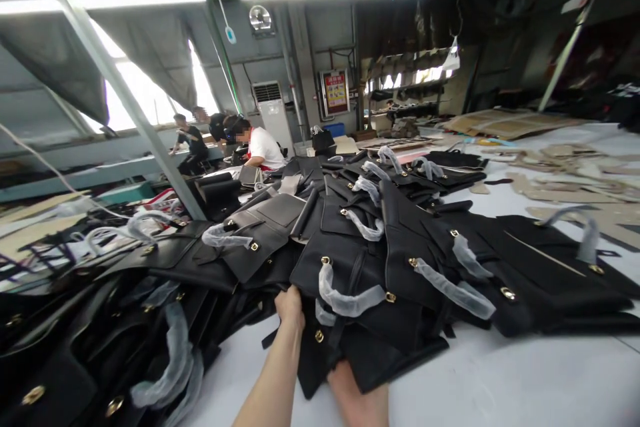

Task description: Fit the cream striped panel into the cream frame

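Observation:
A heap of black leather handbags (350, 240) with gold studs and plastic-wrapped handles covers the white table (500, 380). My left hand (290, 307) reaches forward and grips the left edge of the nearest black handbag (360, 280), fingers tucked behind it. My right forearm (357, 400) goes under the same bag's lower edge, and that hand is hidden beneath the leather. A wrapped handle (347, 300) loops across the bag's front.
More black bags (100, 347) pile up at the near left. Cardboard pattern pieces (565, 167) lie at the far right of the table. A slanted metal post (125, 93) rises at left. Several people (260, 147) sit at the far end.

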The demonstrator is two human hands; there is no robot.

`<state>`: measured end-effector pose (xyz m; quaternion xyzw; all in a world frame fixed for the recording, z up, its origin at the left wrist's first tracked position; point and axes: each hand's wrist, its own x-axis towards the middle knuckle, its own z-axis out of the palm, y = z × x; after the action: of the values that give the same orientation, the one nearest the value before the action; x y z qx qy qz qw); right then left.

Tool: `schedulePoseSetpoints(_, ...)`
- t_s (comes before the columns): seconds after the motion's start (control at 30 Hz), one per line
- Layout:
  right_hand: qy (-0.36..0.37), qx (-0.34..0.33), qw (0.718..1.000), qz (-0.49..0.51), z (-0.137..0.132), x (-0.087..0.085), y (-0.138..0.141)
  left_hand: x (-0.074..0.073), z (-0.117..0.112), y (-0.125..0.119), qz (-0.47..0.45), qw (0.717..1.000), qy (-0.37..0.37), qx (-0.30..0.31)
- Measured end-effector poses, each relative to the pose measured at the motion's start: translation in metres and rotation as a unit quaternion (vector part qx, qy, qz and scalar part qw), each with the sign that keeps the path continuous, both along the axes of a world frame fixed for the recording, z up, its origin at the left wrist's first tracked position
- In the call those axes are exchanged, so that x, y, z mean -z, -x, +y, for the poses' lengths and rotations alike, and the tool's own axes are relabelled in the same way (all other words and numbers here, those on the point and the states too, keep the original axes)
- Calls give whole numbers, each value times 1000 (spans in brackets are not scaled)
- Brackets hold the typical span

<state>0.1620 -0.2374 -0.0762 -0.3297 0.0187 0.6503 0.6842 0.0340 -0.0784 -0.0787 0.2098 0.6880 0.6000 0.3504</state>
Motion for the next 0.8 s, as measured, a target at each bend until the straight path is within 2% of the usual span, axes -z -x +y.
schedulePoseSetpoints(0.1,-49,3,996,79,-21,12,1,0,0,1,5,1000,1,6)
schedulePoseSetpoints(0.2,-89,-16,983,159,-25,19,5,1,0,1,17,1000,8,8)
schedulePoseSetpoints(0.27,-41,-32,987,154,-16,17,8,1,1,2,26,1000,14,7)
schedulePoseSetpoints(0.37,45,22,991,126,0,9,13,0,3,2,37,999,28,-1)
schedulePoseSetpoints(0.47,66,70,990,100,3,1,14,-2,4,2,46,998,34,-11)
schedulePoseSetpoints(0.53,65,68,991,91,-3,-3,12,-3,1,0,48,998,30,-16)
schedulePoseSetpoints(0.67,70,63,992,83,-26,-7,3,-6,-19,-4,43,999,7,-14)
schedulePoseSetpoints(0.8,80,42,994,62,-61,5,-16,-7,-63,-13,32,999,-29,-5)
